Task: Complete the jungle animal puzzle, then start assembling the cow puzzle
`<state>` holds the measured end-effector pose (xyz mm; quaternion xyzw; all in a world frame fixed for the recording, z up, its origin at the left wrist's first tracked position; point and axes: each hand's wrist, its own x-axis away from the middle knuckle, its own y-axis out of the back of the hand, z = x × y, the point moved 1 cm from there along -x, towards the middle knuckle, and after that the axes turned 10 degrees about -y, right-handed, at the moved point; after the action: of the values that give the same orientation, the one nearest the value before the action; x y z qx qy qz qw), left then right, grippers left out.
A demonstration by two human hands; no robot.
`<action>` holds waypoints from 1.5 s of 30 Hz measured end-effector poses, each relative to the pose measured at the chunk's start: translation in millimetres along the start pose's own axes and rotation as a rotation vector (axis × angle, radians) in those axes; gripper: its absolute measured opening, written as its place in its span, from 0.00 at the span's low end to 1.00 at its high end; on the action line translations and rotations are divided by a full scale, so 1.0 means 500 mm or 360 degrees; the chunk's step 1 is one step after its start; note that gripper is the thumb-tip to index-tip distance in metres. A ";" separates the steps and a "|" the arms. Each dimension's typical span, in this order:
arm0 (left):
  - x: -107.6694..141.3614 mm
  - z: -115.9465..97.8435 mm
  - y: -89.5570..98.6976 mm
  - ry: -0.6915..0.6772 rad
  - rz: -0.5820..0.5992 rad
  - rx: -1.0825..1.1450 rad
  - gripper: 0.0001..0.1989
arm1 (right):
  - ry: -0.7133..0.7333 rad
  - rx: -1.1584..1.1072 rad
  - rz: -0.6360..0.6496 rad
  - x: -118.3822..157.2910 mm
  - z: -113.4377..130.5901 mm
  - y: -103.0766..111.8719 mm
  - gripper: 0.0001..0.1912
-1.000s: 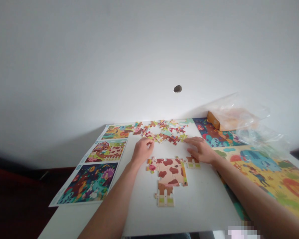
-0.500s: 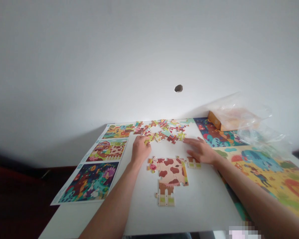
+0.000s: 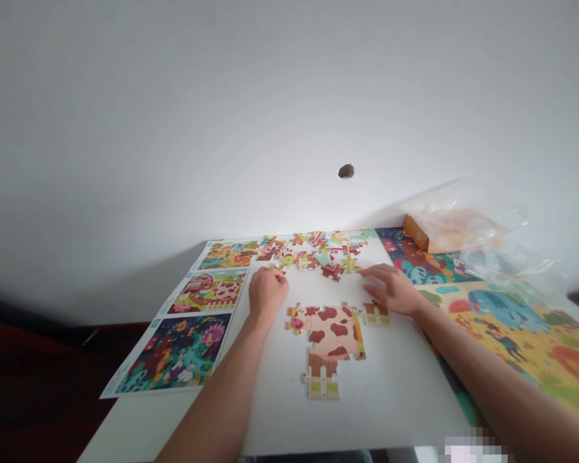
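Several joined puzzle pieces (image 3: 335, 331) form a brown-spotted cow's body with a pink snout and a bit of fence, lying on the white table (image 3: 367, 411). A separate fence piece (image 3: 376, 315) lies to their right. Beyond them is a pile of loose pieces (image 3: 313, 252). My left hand (image 3: 267, 292) is curled at the near left edge of the pile; whatever its fingers hold, if anything, is hidden. My right hand (image 3: 390, 289) rests with fingers spread, fingertips near a green-yellow piece (image 3: 350, 264), holding nothing.
On the left lies a sheet (image 3: 142, 347) with three printed pictures. Finished-looking picture puzzles (image 3: 525, 334) lie at the right under my forearm. An orange box (image 3: 434, 238) and clear plastic bag (image 3: 502, 257) stand at the back right, near a wall with a hole (image 3: 346, 172).
My left hand has drawn back slightly toward me and to the left, its fingers more curled. Some loose pieces near it have shifted. My right hand has moved slightly right.
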<state>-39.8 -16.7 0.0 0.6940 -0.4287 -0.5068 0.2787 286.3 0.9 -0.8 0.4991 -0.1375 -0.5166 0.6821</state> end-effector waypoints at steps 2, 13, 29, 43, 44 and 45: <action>0.001 -0.004 -0.006 -0.0067 0.0027 0.0085 0.08 | 0.0010 0.0026 0.0030 0.002 -0.003 -0.008 0.19; 0.001 -0.010 -0.017 -0.0424 -0.0022 0.0389 0.11 | -0.0052 0.0092 0.0013 0.001 0.000 -0.002 0.21; 0.013 -0.039 -0.002 -0.0532 0.0201 0.0453 0.12 | -0.0054 0.0125 0.0151 0.008 -0.015 -0.012 0.29; 0.045 -0.085 0.019 -0.1234 0.0987 0.0586 0.25 | -0.0106 0.0299 0.0055 0.006 -0.030 0.001 0.27; 0.045 -0.085 0.018 -0.1230 0.0989 0.0588 0.24 | -0.0120 0.0306 0.0059 0.007 -0.028 0.006 0.28; 0.045 -0.085 0.017 -0.1231 0.0990 0.0596 0.23 | -0.0135 0.0308 0.0063 0.007 -0.026 0.010 0.28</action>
<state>0.4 -42.4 10.5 0.3342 -0.7690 -0.5339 0.1087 299.7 4.5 -3.8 0.5374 -0.2253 -0.5078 0.6344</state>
